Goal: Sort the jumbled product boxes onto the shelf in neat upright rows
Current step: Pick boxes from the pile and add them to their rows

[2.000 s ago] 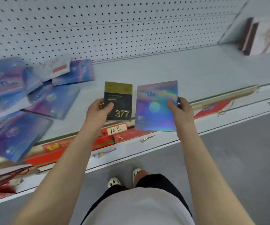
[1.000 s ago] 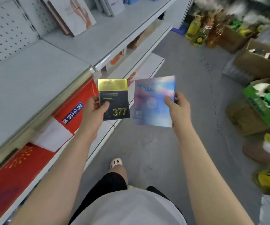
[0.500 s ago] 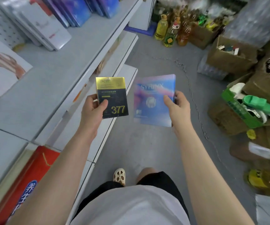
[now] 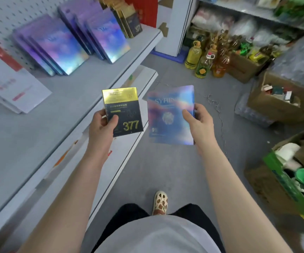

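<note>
My left hand (image 4: pixel 102 127) grips a black and gold box marked 377 (image 4: pixel 123 109) by its left edge, held upright over the front edge of the grey shelf (image 4: pixel 38 121). To its right, my right hand (image 4: pixel 199 123) holds a holographic blue-purple box (image 4: pixel 169 114) by its right side, above the floor. On the shelf at the back stand upright rows of matching holographic boxes (image 4: pixel 61 42) and, further right, several black and gold boxes (image 4: pixel 129 21).
White and red flat boxes (image 4: pixel 10 86) lean at the shelf's left. A lower shelf edge (image 4: pixel 129 136) juts below. Oil bottles (image 4: pixel 207 59) and open cardboard cartons (image 4: pixel 282 99) crowd the floor to the right. A green carton (image 4: pixel 293 183) sits near my right arm.
I have walked along the shelf to the right: the jumbled pile is out of sight and the sorted upright rows have come into view. Both hands keep the same boxes.
</note>
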Available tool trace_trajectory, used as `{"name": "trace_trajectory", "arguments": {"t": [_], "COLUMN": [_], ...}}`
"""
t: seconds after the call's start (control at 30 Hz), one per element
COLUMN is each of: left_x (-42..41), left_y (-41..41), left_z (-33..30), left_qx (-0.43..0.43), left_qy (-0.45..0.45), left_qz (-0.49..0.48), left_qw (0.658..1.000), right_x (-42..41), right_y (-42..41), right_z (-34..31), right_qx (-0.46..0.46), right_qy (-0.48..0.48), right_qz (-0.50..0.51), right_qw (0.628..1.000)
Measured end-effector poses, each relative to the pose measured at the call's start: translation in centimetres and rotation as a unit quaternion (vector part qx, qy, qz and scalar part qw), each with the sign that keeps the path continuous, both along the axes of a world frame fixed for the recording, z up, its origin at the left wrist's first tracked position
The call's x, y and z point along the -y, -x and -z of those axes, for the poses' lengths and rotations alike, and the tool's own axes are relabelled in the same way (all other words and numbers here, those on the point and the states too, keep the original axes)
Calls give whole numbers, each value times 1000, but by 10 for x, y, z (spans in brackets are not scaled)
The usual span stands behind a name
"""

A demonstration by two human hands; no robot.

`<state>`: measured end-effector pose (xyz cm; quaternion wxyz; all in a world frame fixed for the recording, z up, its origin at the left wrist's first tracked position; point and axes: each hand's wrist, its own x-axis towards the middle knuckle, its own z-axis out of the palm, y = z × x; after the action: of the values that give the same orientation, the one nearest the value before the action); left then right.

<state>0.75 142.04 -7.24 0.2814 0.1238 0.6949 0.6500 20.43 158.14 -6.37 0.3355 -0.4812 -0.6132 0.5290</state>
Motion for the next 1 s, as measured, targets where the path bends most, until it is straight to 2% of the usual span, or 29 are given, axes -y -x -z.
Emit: {"name": "trace_trajectory", "arguments": {"t": [0.33,0.57,0.7,0.87,1.0], "left_x": [-95,-117,-108,-87,-81], "left_y": [86,162,176,178,169], "left_z": [6,4,-1,-3,-3], "left_qx": [-13,-14,4,5,3], "left_qy": [-23,-10,-29,-25,-1], "left_qz": [-197,-306,-374,-462,-518], "left_qw": [980,952,927,886,855], "right_x": [-147,-192,-196,-177,-157], "right_y": [140,259,324,412,471], "right_z": [-24,-33,-40,-36,-26], "right_qx": [-53,-21,-4,19,-9], "right_qy": [39,17,-35,-94,-96], "right_qz": [-157,-297,-401,-534,-580], "right_qw": [985,954,915,840,809]}}
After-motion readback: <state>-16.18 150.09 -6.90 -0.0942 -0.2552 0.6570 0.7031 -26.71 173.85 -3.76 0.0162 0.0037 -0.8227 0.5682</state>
